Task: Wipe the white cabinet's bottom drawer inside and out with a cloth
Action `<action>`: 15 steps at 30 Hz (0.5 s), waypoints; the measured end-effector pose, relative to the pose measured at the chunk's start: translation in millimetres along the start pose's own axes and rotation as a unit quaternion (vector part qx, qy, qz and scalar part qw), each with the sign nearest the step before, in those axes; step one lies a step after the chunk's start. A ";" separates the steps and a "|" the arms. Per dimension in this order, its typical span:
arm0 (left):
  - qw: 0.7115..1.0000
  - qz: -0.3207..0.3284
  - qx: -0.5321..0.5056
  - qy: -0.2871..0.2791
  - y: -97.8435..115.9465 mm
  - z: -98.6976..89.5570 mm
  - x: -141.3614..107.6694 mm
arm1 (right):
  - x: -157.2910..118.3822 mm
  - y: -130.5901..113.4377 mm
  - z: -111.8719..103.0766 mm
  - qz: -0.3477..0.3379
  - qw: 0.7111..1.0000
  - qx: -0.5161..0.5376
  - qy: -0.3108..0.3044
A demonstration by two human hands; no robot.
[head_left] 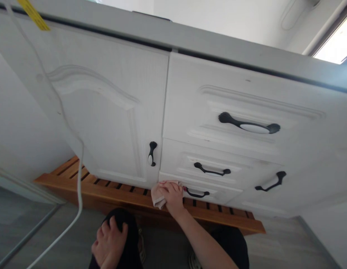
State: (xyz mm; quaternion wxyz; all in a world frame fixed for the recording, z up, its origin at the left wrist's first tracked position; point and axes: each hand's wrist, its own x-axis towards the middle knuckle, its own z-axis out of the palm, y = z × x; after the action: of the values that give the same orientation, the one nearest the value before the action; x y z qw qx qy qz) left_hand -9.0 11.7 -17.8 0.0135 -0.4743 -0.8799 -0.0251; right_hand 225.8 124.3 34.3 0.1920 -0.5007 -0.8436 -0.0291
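Note:
My right hand (174, 196) presses a pale pink cloth (157, 197) against the lower left corner of the bottom drawer (225, 192). Its fingers lie over the cloth, just left of that drawer's black handle (200, 195). Part of the cloth hangs out on the left, close to the slatted wooden bench (106, 192). My left hand (109, 241) holds nothing and rests on my left knee (127, 220), fingers apart and slightly bent.
Above are the middle drawer's handle (212, 170) and the top drawer's handle (249, 124). To the left is a white cabinet door (100, 123); another handle (271, 182) is at right. A white cable (80, 179) hangs down the left side to the floor. A grey countertop edge (218, 43) runs above.

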 end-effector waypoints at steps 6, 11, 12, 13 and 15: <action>1.000 0.004 0.007 0.008 13.9 0.2 0.1 | 4.4 6.4 2.4 -0.073 0.995 -0.016 -0.066; 0.999 0.018 0.016 0.025 15.0 4.2 -2.4 | -8.5 11.7 18.7 -0.106 0.988 -0.015 -0.112; 0.999 0.017 0.018 0.021 13.7 4.4 -2.3 | -10.9 14.2 19.5 -0.109 0.987 -0.014 -0.114; 1.000 0.013 0.020 0.016 12.1 4.8 -1.9 | -13.8 18.4 18.8 -0.113 0.987 -0.015 -0.115; 1.000 0.005 0.018 0.006 8.3 6.1 -0.6 | -22.4 31.4 13.1 -0.121 0.986 -0.018 -0.113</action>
State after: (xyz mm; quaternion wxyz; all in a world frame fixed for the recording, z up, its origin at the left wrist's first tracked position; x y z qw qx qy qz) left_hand -1.7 16.2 -23.7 0.0277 -0.4779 -0.8779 -0.0124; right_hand 258.4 124.4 9.8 0.0813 -0.3982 -0.9136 -0.0106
